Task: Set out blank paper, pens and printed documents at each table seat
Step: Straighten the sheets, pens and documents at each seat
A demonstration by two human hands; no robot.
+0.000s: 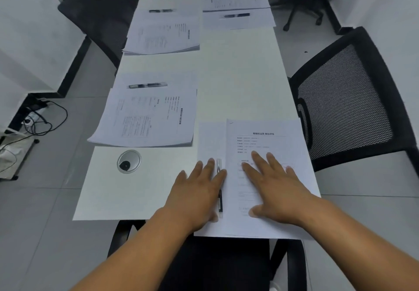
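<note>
At the near end of the white table (238,75) lies a printed document (267,141) on top of a blank sheet (209,138) that shows at its left. A pen (220,191) lies lengthwise on the blank sheet beside the document's left edge. My left hand (199,191) rests flat with straight fingers over the blank sheet and partly covers the pen. My right hand (272,188) presses flat on the printed document, fingers spread.
Further seats hold sets of a blank sheet, a pen (147,85) and a printed document (149,118). A round cable grommet (129,161) sits at the near left. Black mesh chairs (347,100) stand around the table. Cables (38,120) lie on the floor at left.
</note>
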